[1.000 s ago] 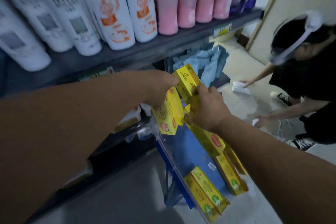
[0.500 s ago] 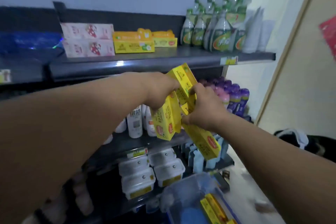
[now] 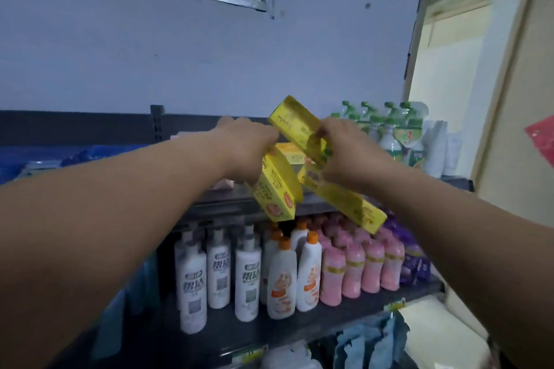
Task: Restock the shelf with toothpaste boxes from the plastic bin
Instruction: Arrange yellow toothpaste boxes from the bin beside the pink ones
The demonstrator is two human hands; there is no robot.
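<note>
Counting yellow toothpaste cartons, we list three items.

1. Short box (image 3: 277, 189): rectangular card with printed faces. Our left hand (image 3: 247, 153) curls its fingers round it, and its lower end tips down.
2. Long carton (image 3: 344, 202): pinched in our right hand (image 3: 350, 156). It slants from upper left to lower right, and we cannot tell whether it is one box or two.
3. Shelved box (image 3: 295, 154): lying flat on the top shelf (image 3: 218, 201) behind both hands.

All held stock hangs just in front of that shelf's dark front edge.

Top shelf, right end: a cluster of green-capped bottles (image 3: 388, 132), too blurred to count.

Lower shelf (image 3: 329, 317), front row:
- Three white pump bottles (image 3: 218, 272).
- Two white bottles with orange caps (image 3: 281, 281).
- Four pink bottles (image 3: 353, 266).
- Purple bottles (image 3: 415, 263) at the end.

More of each stand behind. All are smooth, rounded plastic.

Plain wall (image 3: 180, 63) rises above the top shelf, which leaves open room overhead.
</note>
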